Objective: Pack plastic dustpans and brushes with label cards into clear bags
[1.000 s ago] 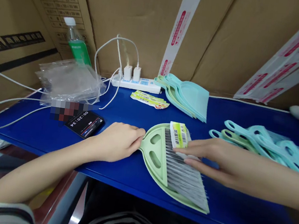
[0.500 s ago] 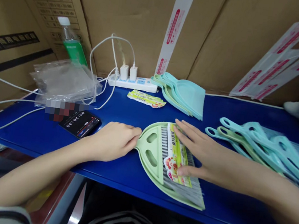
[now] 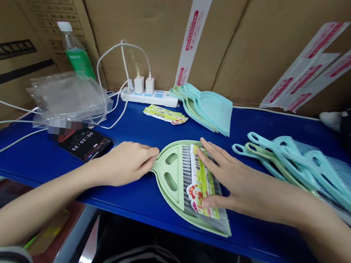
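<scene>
The left hand is closed round the handle end at the left of a green dustpan and the brush lying in it; the pair rests flat near the front edge of the blue table, bristles toward the right; the right hand is spread wide, palm down, its thumb and fingertips on a printed card that lies across the grey bristles; beyond the right forearm lie more brushes, mostly blue, in an overlapping heap; behind the pair, blue and green pans are stacked just beside a power strip, with further cards in front of it; a phone lies near the left hand, clear bags behind it.
</scene>
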`<state>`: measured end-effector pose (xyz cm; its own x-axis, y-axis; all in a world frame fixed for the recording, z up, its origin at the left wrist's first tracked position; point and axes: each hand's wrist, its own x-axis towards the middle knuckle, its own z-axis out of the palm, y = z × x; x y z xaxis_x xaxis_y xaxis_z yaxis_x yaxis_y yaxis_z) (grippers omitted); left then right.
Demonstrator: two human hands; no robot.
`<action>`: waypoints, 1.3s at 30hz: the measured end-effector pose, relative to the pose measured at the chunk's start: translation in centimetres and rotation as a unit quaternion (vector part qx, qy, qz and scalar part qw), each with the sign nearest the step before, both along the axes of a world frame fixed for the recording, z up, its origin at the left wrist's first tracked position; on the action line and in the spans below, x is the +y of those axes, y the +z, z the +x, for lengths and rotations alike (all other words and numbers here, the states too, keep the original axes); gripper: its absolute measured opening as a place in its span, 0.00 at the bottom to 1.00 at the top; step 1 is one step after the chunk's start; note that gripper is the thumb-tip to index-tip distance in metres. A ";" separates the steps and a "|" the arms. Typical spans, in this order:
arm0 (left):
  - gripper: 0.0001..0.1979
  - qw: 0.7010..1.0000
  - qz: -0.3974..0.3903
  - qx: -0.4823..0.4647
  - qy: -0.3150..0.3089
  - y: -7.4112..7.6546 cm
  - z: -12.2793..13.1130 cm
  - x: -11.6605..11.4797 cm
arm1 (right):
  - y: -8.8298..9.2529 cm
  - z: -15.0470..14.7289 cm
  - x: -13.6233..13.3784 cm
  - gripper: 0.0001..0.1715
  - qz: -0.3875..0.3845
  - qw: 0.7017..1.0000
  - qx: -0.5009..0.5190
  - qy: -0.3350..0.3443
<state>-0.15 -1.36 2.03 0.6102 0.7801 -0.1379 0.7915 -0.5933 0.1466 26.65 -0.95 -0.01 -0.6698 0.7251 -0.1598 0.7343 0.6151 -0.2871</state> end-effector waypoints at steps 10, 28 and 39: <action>0.14 1.000 -0.008 -0.008 -0.004 -0.2 -0.1 0.2 | 0.0 0.3 0.3 0.53 0.019 0.999 -0.022 -0.029; 0.14 0.999 0.014 0.033 -0.005 -0.3 0.1 -0.1 | -0.8 0.2 -0.1 0.54 0.041 0.997 -0.057 -0.025; 0.13 0.999 0.011 0.035 -0.009 -0.2 0.0 -0.1 | -1.9 1.1 0.2 0.50 0.121 0.992 -0.032 0.005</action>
